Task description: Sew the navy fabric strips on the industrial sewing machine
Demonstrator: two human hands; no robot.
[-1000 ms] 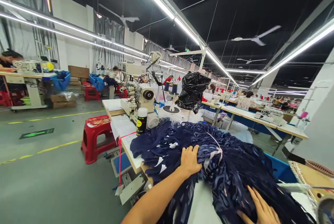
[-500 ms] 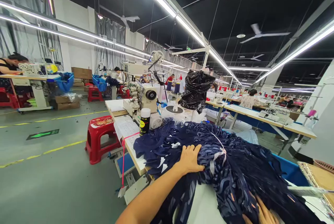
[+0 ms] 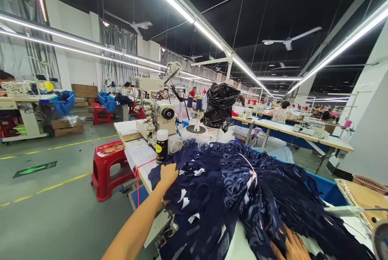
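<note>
A heap of navy fabric pieces [image 3: 209, 171] with small white tags covers the near end of the sewing table. A pale tie [image 3: 252, 176] gathers part of the heap into a bundle. At the heap's left edge, my left hand [image 3: 168, 174] has its fingers curled over the fabric, just below a black spray can with a white cap [image 3: 161, 147]. My right hand [image 3: 291, 246] lies low on the right part of the bundle, fingers stretched out and partly cut off by the bottom edge of the view.
A sewing machine [image 3: 159, 116] stands behind the can, beside a thread stand with a black plastic bag [image 3: 220, 108]. A red stool [image 3: 110, 167] is left of the table. A blue bin [image 3: 325, 187] borders the heap at right. Co-workers sit at machines farther back.
My left hand has moved left from the middle of the bundle to the heap's edge, its fingers now curled. Fabric has spread toward the front left. My right hand stays low on the bundle.
</note>
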